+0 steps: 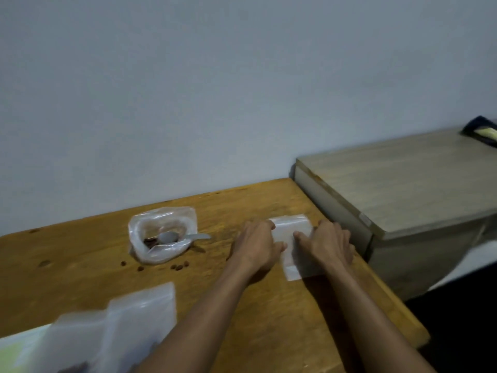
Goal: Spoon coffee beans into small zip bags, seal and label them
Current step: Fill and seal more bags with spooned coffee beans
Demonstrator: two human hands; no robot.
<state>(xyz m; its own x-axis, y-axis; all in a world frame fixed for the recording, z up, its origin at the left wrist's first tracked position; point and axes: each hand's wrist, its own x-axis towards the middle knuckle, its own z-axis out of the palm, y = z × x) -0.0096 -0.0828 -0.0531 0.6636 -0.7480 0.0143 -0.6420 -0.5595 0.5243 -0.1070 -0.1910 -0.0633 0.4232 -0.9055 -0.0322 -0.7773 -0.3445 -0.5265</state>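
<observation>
A small clear zip bag point(291, 232) lies flat on the wooden table point(80, 265) near its right edge. My left hand point(256, 242) rests on the bag's left side and my right hand point(332, 243) on its right side, fingers touching the plastic. Left of them sits an open plastic bag of coffee beans point(161, 235) with a grey spoon point(174, 236) lying in it, handle pointing right. Several loose beans point(178, 266) are scattered in front of it.
More clear zip bags point(121, 327) lie at the near left, some with beans inside, over a pale sheet point(16, 348). A lower grey wooden cabinet point(403, 189) stands right of the table, with a dark object point(481, 130) on its far corner. A plain wall is behind.
</observation>
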